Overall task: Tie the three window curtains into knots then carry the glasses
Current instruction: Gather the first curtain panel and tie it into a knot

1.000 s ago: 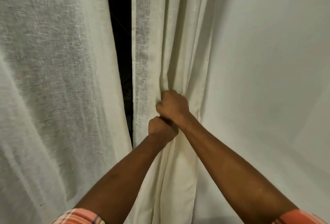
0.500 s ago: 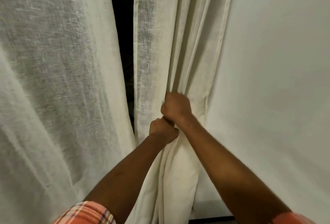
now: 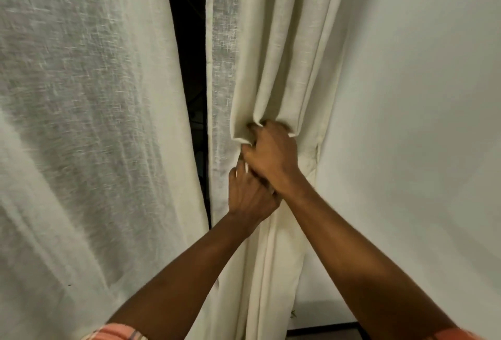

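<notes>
A cream linen curtain [image 3: 273, 49] hangs in the middle of the view, bunched into vertical folds. My right hand [image 3: 272, 155] is closed around the gathered folds at mid height. Just below and to the left of it, my left hand [image 3: 248, 196] presses against the same bunch with its fingers spread upward, partly tucked under the right hand. Below the hands the curtain falls in a narrow bundle. A second, wider curtain [image 3: 81, 122] hangs flat at the left. No glasses are in view.
A dark gap of window [image 3: 189, 82] shows between the two curtains. A plain pale wall [image 3: 420, 122] fills the right side. A dark strip of floor or skirting [image 3: 322, 333] runs along the bottom right.
My right hand has shifted slightly up on the folds, and the left hand's fingers have loosened from a fist. The camera has tilted, showing more of the curtain's lower part.
</notes>
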The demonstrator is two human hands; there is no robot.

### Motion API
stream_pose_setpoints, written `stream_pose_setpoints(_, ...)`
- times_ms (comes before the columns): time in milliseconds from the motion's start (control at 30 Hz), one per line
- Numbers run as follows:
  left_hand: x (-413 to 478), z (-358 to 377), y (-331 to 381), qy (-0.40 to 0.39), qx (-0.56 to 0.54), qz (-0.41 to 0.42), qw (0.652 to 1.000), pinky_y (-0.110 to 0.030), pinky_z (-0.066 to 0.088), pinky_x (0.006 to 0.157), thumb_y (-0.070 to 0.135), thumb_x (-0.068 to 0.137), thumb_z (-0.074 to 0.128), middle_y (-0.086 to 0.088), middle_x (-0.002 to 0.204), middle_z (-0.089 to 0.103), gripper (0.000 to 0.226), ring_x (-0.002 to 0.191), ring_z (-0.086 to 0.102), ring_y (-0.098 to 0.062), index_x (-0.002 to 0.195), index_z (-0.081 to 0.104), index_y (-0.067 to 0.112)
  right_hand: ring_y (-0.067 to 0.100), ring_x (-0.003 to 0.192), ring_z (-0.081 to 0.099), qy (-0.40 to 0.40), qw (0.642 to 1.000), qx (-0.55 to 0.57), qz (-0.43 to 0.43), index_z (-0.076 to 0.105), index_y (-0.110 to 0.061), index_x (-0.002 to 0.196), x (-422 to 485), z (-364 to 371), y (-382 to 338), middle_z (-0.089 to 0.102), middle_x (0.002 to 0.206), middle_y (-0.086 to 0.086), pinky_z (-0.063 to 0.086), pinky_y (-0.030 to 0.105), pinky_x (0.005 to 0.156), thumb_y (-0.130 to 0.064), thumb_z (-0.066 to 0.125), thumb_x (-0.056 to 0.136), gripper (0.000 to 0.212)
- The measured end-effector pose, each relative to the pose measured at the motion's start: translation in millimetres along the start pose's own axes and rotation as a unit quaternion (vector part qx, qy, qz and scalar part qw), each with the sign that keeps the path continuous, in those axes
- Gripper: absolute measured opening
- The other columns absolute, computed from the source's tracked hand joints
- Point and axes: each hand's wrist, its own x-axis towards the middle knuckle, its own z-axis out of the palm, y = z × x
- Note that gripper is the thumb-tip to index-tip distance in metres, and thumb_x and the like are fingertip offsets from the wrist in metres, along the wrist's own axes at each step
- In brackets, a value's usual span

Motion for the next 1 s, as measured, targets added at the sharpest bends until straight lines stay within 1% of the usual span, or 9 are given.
stream_pose_setpoints(100, 33, -21, 11, 0.024, 0.007, -0.015, 1.000, -0.046, 0.045, 0.089, 0.046, 0.090, 0.044, -0.013, 0.118, 0.060, 0.048, 0.112, 0.054, -0.030, 0.123, 0.052, 0.012, 0.029, 0.127, 0.042, 0.070, 0.997, -0.009, -0.010, 0.050, -0.024, 0.137, 25, -25, -6, 0.051, 0.132, 0.008, 0.047, 0.042, 0.086, -0.041, 0.056, 0.086, 0.054)
stream_pose_setpoints(233, 63, -47, 19, -0.004, 0.026, -0.053, 0.998, -0.038, 0.045, 0.082, 0.033, 0.095, 0.046, -0.014, 0.112, 0.061, 0.035, 0.099, 0.059, -0.031, 0.115, 0.056, 0.006, 0.030, 0.127, 0.040, 0.110, 0.994, -0.018, -0.001, 0.047, -0.024, 0.138, 48, -50, -13, 0.049, 0.130, 0.008, 0.047, 0.045, 0.085, -0.033, 0.054, 0.086, 0.054)
stream_pose_setpoints(300, 67, -46, 17, -0.013, 0.001, -0.059, 0.998, -0.034, 0.045, 0.073, 0.027, 0.094, 0.050, -0.015, 0.100, 0.064, 0.028, 0.089, 0.064, -0.034, 0.105, 0.060, 0.003, 0.030, 0.118, 0.047, 0.094, 0.995, -0.035, 0.003, 0.056, -0.021, 0.128, 53, -50, -14, 0.053, 0.121, 0.008, 0.047, 0.044, 0.083, -0.033, 0.053, 0.085, 0.044)
stream_pose_setpoints(400, 54, -29, 11, -0.037, -0.104, -0.089, 0.990, -0.030, 0.047, 0.062, 0.021, 0.088, 0.059, -0.013, 0.086, 0.067, 0.018, 0.076, 0.067, -0.031, 0.093, 0.064, 0.004, 0.026, 0.085, 0.059, 0.040, 0.999, -0.026, 0.014, 0.065, -0.013, 0.090, 50, -33, -9, 0.059, 0.086, 0.004, 0.042, 0.031, 0.064, -0.034, 0.052, 0.085, 0.025)
stream_pose_setpoints(500, 31, -18, 5, -0.116, -0.258, -0.178, 0.943, -0.027, 0.056, 0.077, 0.019, 0.087, 0.063, -0.010, 0.110, 0.067, 0.027, 0.090, 0.065, -0.017, 0.113, 0.061, 0.010, 0.026, 0.067, 0.057, -0.052, 0.998, 0.002, 0.046, 0.057, -0.011, 0.073, 24, 1, 0, 0.056, 0.071, 0.005, 0.037, 0.030, 0.057, -0.031, 0.048, 0.089, 0.027)
stream_pose_setpoints(633, -1, -1, -8, -0.213, -0.029, -0.100, 0.971, -0.028, 0.038, 0.102, 0.033, 0.098, 0.046, -0.008, 0.133, 0.053, 0.038, 0.123, 0.049, -0.018, 0.131, 0.047, 0.013, 0.032, 0.079, 0.063, -0.146, 0.988, 0.030, 0.051, 0.066, -0.003, 0.084, -36, 53, 9, 0.067, 0.085, 0.015, 0.046, 0.036, 0.071, -0.031, 0.040, 0.097, 0.040)
stream_pose_setpoints(767, -27, 9, -16, -0.224, -0.027, -0.063, 0.972, -0.029, 0.032, 0.106, 0.035, 0.100, 0.041, -0.009, 0.138, 0.047, 0.045, 0.128, 0.043, -0.020, 0.139, 0.039, 0.012, 0.029, 0.080, 0.063, -0.151, 0.987, 0.048, 0.033, 0.068, -0.004, 0.087, -64, 70, 13, 0.066, 0.083, 0.014, 0.051, 0.038, 0.075, -0.034, 0.038, 0.099, 0.043)
stream_pose_setpoints(867, -32, 8, -20, -0.197, -0.067, -0.053, 0.977, -0.033, 0.042, 0.098, 0.031, 0.098, 0.047, -0.013, 0.125, 0.058, 0.040, 0.116, 0.055, -0.025, 0.130, 0.050, 0.008, 0.026, 0.103, 0.059, -0.068, 0.994, 0.088, -0.015, 0.068, -0.012, 0.106, -78, 63, 12, 0.060, 0.107, 0.015, 0.051, 0.041, 0.088, -0.030, 0.050, 0.095, 0.028)
stream_pose_setpoints(1000, -44, 8, -26, -0.174, -0.077, -0.052, 0.980, -0.036, 0.053, 0.071, 0.036, 0.088, 0.046, -0.010, 0.087, 0.069, 0.035, 0.080, 0.065, -0.028, 0.097, 0.066, 0.010, 0.031, 0.138, 0.033, 0.271, 0.940, 0.203, -0.030, 0.048, -0.017, 0.132, -91, 42, 15, 0.033, 0.145, 0.013, 0.035, 0.042, 0.111, -0.016, 0.063, 0.084, 0.050)
